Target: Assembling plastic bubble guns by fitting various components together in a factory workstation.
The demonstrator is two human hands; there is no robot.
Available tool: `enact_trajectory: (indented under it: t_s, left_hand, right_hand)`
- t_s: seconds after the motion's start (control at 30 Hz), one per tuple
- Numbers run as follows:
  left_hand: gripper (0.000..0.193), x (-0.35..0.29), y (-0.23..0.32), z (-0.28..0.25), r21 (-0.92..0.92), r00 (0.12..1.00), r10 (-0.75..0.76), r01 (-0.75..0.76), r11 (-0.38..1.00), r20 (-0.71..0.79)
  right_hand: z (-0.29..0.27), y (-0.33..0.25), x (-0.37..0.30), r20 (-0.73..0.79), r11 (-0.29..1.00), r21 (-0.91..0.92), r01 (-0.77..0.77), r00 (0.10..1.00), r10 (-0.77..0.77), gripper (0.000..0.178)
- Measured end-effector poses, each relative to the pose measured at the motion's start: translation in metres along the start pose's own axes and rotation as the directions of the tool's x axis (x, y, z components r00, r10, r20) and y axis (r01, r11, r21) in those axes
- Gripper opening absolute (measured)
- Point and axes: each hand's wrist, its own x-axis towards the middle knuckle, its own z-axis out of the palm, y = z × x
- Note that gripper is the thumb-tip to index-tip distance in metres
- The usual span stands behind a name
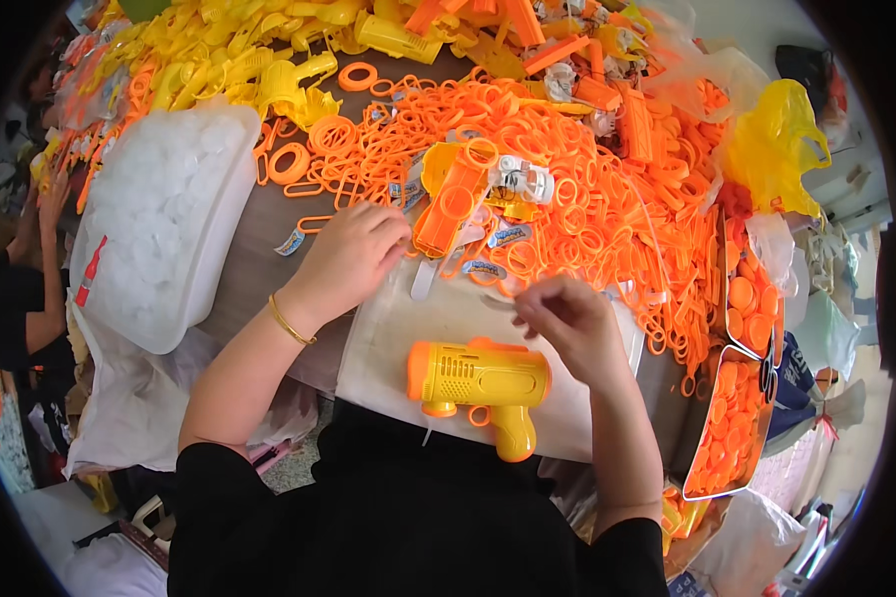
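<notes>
Yellow-orange toy gun (pixel 480 378) on its side

2 bare forearms (pixel 249 363) reach forward; left hand (pixel 353 257) palm-down, fingers curled; right hand (pixel 567 323) turned inward, fingertips pinched.

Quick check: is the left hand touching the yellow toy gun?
Apart. The head view shows bare pale sheet between the left hand and the yellow toy gun.

Bright, soft light; fisheye bends edges toward black rim; left side dim, perhaps blurred.
</notes>
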Motion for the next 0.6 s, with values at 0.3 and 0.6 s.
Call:
enact_trajectory:
  t_s: [0.3, 0.6]
  left_hand:
    - [0.016, 0.006, -0.012, -0.003, 0.113, 0.982, 0.15, -0.163, 0.98, 0.118]
    - [0.017, -0.015, 0.033, 0.001, -0.934, 0.907, -0.344, 0.316, 0.169, 0.244]
  right_hand:
    - [0.014, -0.012, 0.054, 0.203, 0.988, -0.096, -0.118, 0.97, 0.135, 0.017]
    - [0.044, -0.029, 0.041, 0.278, 1.0, -0.012, -0.001, 0.96, 0.005, 0.014]
